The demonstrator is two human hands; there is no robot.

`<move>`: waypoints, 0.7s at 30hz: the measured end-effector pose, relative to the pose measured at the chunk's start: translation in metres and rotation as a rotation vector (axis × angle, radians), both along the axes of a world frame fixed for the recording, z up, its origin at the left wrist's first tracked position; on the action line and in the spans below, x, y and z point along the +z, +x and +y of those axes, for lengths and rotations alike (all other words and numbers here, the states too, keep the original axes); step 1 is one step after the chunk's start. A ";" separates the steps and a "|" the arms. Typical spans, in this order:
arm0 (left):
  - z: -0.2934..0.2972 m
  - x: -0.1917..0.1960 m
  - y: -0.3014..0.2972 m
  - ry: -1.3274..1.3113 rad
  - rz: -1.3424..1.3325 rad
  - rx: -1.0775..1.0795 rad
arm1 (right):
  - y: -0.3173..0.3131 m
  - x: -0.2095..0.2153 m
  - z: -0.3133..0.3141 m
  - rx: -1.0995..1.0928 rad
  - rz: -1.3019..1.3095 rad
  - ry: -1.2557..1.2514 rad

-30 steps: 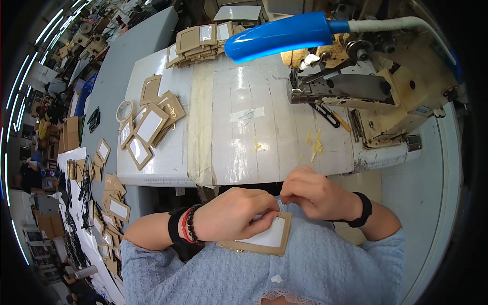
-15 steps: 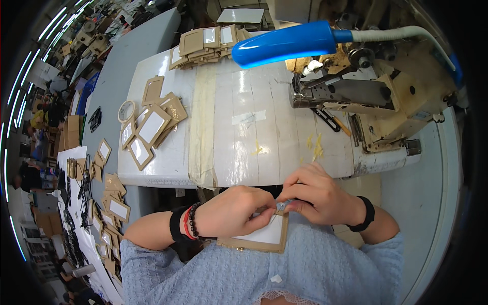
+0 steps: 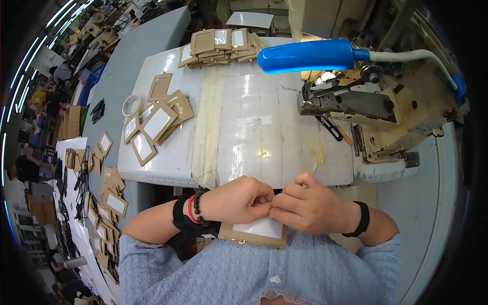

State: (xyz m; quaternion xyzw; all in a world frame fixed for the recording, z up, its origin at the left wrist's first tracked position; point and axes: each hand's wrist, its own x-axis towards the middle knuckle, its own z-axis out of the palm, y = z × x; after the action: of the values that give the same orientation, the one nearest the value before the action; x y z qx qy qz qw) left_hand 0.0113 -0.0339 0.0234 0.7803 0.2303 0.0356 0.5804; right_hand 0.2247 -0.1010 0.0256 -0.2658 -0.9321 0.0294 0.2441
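A tan card holder (image 3: 258, 228) with a white window and a small gold metal piece at its lower edge lies against my blue top, below my hands. My left hand (image 3: 238, 200) is closed at its upper edge, thumb and fingertips pinched together. Pressed close against it, my right hand (image 3: 311, 207) is also closed, its curled fingers covering the holder's upper right corner. Whatever is pinched between the right fingertips is hidden.
Ahead is a white worktable (image 3: 239, 168) with a stack of tan holders (image 3: 218, 44) at the back and a loose pile (image 3: 157, 122) on the left beside a tape roll (image 3: 131, 105). A sewing machine (image 3: 366, 109) and blue lamp (image 3: 307, 56) occupy the right.
My right hand has moved left against my left hand, its fingers curling more tightly. The holder's upper right corner, visible before, is now covered. The whole view has shifted slightly.
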 end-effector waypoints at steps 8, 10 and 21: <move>0.008 -0.003 0.003 -0.087 0.009 0.008 | 0.002 0.011 0.003 0.092 -0.171 0.275; 0.009 -0.003 0.006 -0.105 0.023 -0.008 | 0.001 0.018 0.005 0.115 -0.252 0.294; 0.007 -0.003 0.010 -0.246 0.031 -0.072 | 0.008 0.008 0.015 0.263 -0.198 0.026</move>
State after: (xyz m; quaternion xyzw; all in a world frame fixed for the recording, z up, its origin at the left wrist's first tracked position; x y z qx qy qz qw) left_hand 0.0211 -0.0265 0.0207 0.7115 0.2138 -0.0260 0.6689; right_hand 0.2327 -0.0860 0.0333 -0.1397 -0.9788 0.0225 0.1484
